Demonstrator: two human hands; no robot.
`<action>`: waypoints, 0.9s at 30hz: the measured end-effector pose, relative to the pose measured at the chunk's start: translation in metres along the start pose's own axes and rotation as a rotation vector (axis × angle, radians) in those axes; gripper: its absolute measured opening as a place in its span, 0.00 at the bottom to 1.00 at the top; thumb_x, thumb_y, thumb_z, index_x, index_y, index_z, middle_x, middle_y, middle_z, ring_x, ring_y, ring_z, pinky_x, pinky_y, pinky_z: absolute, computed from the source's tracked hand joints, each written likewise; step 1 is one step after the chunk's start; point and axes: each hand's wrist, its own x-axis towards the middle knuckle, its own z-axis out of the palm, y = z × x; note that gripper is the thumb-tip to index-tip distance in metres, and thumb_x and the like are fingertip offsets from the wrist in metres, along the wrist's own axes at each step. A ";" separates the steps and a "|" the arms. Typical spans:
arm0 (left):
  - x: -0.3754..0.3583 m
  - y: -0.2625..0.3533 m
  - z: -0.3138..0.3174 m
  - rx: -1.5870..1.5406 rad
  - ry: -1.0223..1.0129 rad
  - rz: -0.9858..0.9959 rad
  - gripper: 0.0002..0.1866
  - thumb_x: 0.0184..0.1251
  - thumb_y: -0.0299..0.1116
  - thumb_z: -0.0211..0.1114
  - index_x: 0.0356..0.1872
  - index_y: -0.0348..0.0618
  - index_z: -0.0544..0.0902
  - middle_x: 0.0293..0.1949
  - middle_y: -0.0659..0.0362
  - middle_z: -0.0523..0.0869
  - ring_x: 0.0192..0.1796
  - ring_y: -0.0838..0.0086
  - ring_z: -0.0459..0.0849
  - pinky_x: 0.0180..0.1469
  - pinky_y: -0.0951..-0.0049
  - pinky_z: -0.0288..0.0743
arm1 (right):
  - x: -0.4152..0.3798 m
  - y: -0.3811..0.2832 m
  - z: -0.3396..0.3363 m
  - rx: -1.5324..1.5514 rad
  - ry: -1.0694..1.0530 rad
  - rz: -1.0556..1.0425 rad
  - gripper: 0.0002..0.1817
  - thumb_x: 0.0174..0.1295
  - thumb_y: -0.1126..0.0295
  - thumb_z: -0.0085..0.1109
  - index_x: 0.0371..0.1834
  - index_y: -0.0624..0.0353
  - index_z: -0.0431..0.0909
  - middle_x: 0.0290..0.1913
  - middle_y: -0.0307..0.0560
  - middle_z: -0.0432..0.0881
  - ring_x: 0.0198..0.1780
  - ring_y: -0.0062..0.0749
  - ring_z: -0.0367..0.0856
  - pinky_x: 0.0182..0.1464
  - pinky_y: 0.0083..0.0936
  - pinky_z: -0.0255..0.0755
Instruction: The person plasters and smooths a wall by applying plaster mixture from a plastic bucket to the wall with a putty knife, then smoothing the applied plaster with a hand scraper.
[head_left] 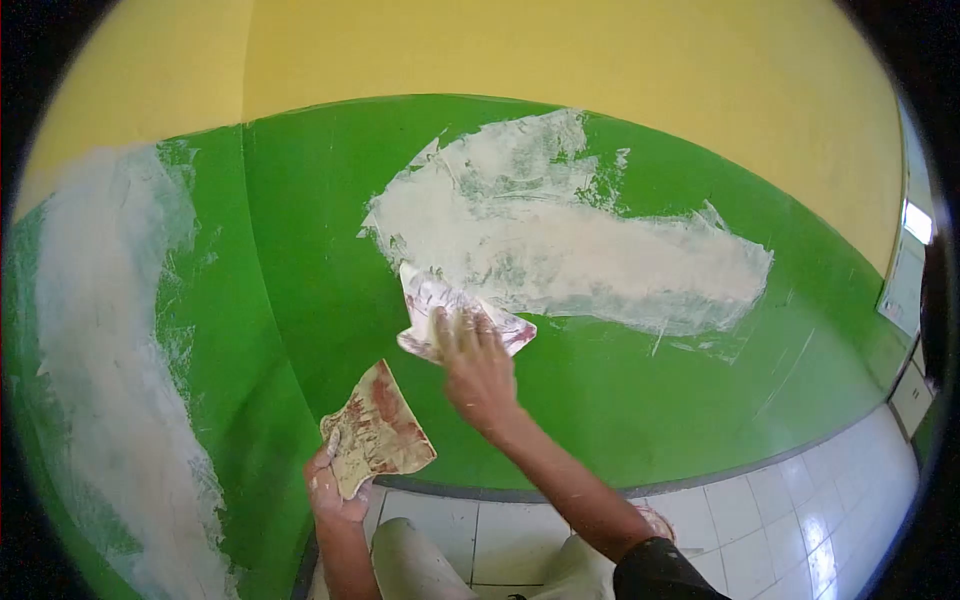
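My right hand [478, 365] presses its fingers on a flat, putty-smeared spreader [418, 298], closed on it. That spreader lies at the wall, at the lower left edge of a whitish putty patch [600, 255]. Lower and to the left, my left hand [332, 490] grips a second flat spreader [382, 425] by its side. Its pale face carries putty and reddish-brown stains. Whitish smears mark the left fingers. My right fingers are slightly blurred, and the far side of each spreader is hidden.
The green wall [300, 200] turns at a corner on the left, where another tall putty band [110, 330] runs down. Yellow paint [560, 50] covers the upper wall. White floor tiles [510, 530] lie below, around my legs [415, 565]. A white box [910, 400] is at far right.
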 end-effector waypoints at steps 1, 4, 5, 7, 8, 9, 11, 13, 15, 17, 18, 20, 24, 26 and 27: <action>-0.002 0.000 0.000 0.017 0.023 -0.009 0.17 0.65 0.35 0.55 0.50 0.34 0.75 0.44 0.49 0.85 0.41 0.62 0.87 0.38 0.66 0.86 | -0.002 0.008 -0.013 0.122 -0.121 -0.020 0.32 0.57 0.76 0.49 0.69 0.63 0.59 0.63 0.69 0.67 0.65 0.61 0.66 0.69 0.48 0.55; 0.001 -0.004 -0.009 -0.004 0.026 -0.038 0.17 0.65 0.35 0.56 0.50 0.34 0.75 0.44 0.49 0.85 0.41 0.62 0.87 0.38 0.65 0.86 | 0.012 0.043 -0.054 -0.013 0.216 -0.176 0.30 0.59 0.75 0.49 0.68 0.61 0.60 0.66 0.65 0.64 0.68 0.60 0.62 0.72 0.49 0.49; 0.002 -0.007 -0.012 -0.033 0.016 -0.069 0.17 0.65 0.35 0.56 0.50 0.34 0.75 0.44 0.49 0.85 0.41 0.62 0.87 0.38 0.65 0.86 | 0.027 0.056 -0.063 -0.013 0.215 -0.177 0.30 0.59 0.75 0.49 0.68 0.61 0.60 0.66 0.65 0.64 0.68 0.60 0.62 0.72 0.49 0.49; 0.000 -0.014 -0.007 -0.014 0.020 -0.079 0.18 0.65 0.35 0.56 0.50 0.33 0.75 0.44 0.49 0.84 0.41 0.62 0.87 0.38 0.65 0.86 | 0.054 0.079 -0.077 -0.235 0.356 -0.289 0.29 0.60 0.74 0.49 0.68 0.62 0.61 0.69 0.61 0.62 0.71 0.57 0.58 0.73 0.53 0.42; 0.000 -0.016 -0.005 0.002 0.022 -0.087 0.18 0.65 0.35 0.56 0.50 0.33 0.75 0.44 0.48 0.84 0.41 0.62 0.87 0.38 0.66 0.87 | 0.053 0.089 -0.071 -0.235 0.357 -0.285 0.29 0.60 0.74 0.49 0.68 0.62 0.61 0.69 0.61 0.62 0.71 0.57 0.58 0.73 0.53 0.42; 0.002 -0.019 -0.007 0.004 0.019 -0.087 0.18 0.65 0.35 0.56 0.50 0.33 0.75 0.44 0.48 0.84 0.41 0.62 0.87 0.38 0.66 0.87 | 0.054 0.102 -0.055 -0.262 0.309 -0.294 0.31 0.59 0.76 0.49 0.69 0.61 0.60 0.69 0.58 0.62 0.73 0.52 0.53 0.74 0.52 0.39; 0.006 -0.026 -0.015 0.003 -0.031 -0.136 0.18 0.65 0.35 0.56 0.50 0.33 0.75 0.46 0.48 0.84 0.43 0.61 0.86 0.41 0.64 0.86 | 0.037 0.115 -0.031 -0.397 0.171 -0.295 0.31 0.61 0.73 0.50 0.70 0.61 0.58 0.72 0.54 0.57 0.76 0.46 0.44 0.75 0.55 0.30; 0.008 -0.032 -0.009 -0.003 -0.011 -0.132 0.18 0.65 0.36 0.56 0.50 0.34 0.75 0.46 0.48 0.83 0.44 0.60 0.86 0.43 0.62 0.85 | -0.007 0.116 -0.005 -0.333 0.015 -0.272 0.32 0.60 0.74 0.50 0.70 0.61 0.57 0.72 0.56 0.57 0.76 0.48 0.45 0.74 0.57 0.28; 0.006 -0.038 -0.006 -0.008 0.019 -0.139 0.18 0.65 0.36 0.56 0.50 0.34 0.75 0.47 0.48 0.83 0.45 0.60 0.85 0.45 0.61 0.84 | -0.056 0.116 0.014 -0.171 0.047 -0.249 0.31 0.57 0.78 0.49 0.68 0.62 0.61 0.70 0.57 0.61 0.74 0.47 0.50 0.75 0.52 0.36; 0.007 -0.040 -0.006 -0.002 -0.024 -0.165 0.17 0.65 0.36 0.56 0.50 0.34 0.75 0.49 0.48 0.82 0.47 0.61 0.84 0.48 0.59 0.82 | -0.089 0.115 -0.007 -0.021 -0.019 -0.132 0.30 0.57 0.80 0.48 0.67 0.61 0.63 0.68 0.57 0.64 0.72 0.47 0.56 0.73 0.47 0.45; 0.008 -0.040 -0.007 -0.002 -0.027 -0.163 0.17 0.65 0.36 0.56 0.50 0.34 0.75 0.49 0.48 0.82 0.47 0.61 0.84 0.48 0.59 0.82 | -0.097 0.119 -0.024 0.125 -0.070 -0.025 0.30 0.56 0.81 0.47 0.66 0.60 0.66 0.66 0.57 0.67 0.70 0.46 0.61 0.71 0.42 0.53; 0.010 -0.041 -0.014 0.010 -0.062 -0.173 0.20 0.65 0.38 0.55 0.52 0.32 0.74 0.49 0.47 0.82 0.48 0.57 0.84 0.48 0.57 0.81 | -0.109 0.147 -0.063 0.177 0.277 0.201 0.25 0.58 0.80 0.46 0.61 0.58 0.71 0.57 0.59 0.76 0.59 0.47 0.76 0.61 0.38 0.70; 0.013 -0.037 -0.026 -0.022 -0.061 -0.204 0.19 0.65 0.38 0.56 0.50 0.34 0.76 0.46 0.49 0.84 0.45 0.59 0.85 0.45 0.59 0.82 | -0.104 0.261 -0.123 0.294 0.601 0.742 0.11 0.59 0.75 0.53 0.43 0.67 0.76 0.30 0.52 0.79 0.26 0.36 0.73 0.29 0.30 0.68; 0.015 -0.040 -0.024 -0.014 -0.007 -0.172 0.18 0.63 0.38 0.58 0.49 0.35 0.76 0.45 0.50 0.84 0.45 0.62 0.85 0.47 0.60 0.82 | -0.078 0.265 -0.125 0.650 0.727 0.727 0.09 0.59 0.72 0.55 0.36 0.68 0.76 0.26 0.51 0.78 0.27 0.41 0.73 0.30 0.35 0.69; 0.016 -0.040 -0.026 -0.023 -0.011 -0.167 0.18 0.63 0.38 0.58 0.49 0.35 0.76 0.45 0.50 0.84 0.45 0.62 0.85 0.47 0.60 0.82 | -0.062 0.260 -0.109 0.497 0.770 0.616 0.09 0.58 0.72 0.56 0.37 0.67 0.76 0.25 0.52 0.78 0.27 0.43 0.73 0.31 0.36 0.69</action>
